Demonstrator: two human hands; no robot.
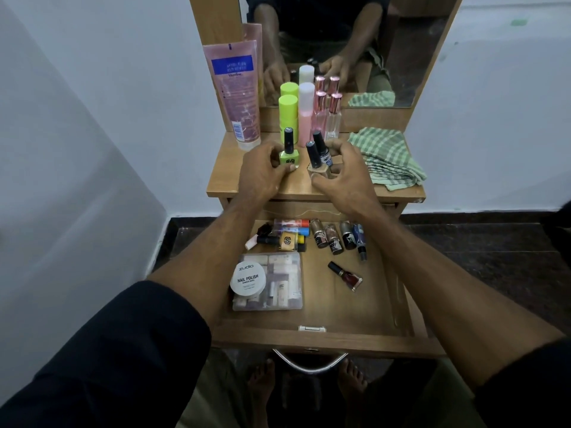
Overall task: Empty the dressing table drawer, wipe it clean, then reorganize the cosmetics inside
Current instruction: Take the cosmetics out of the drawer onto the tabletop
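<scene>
On table (225, 180) top, above the open drawer (340, 319), left hand (262, 171) grips a green polish btl (289, 154); right hand (343, 174) holds a clear btl (318, 168) w/ another beside. Behind: pink tube (236, 88), sprays. Checked cloth (386, 156) to the right. Drawer holds wipes tub (248, 278), clear box (278, 282), more polishes.

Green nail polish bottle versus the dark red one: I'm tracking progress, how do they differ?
The green nail polish bottle stands upright on the tabletop, gripped by the left hand. The dark red bottle lies on its side in the open drawer, untouched. Both have black caps.
</scene>
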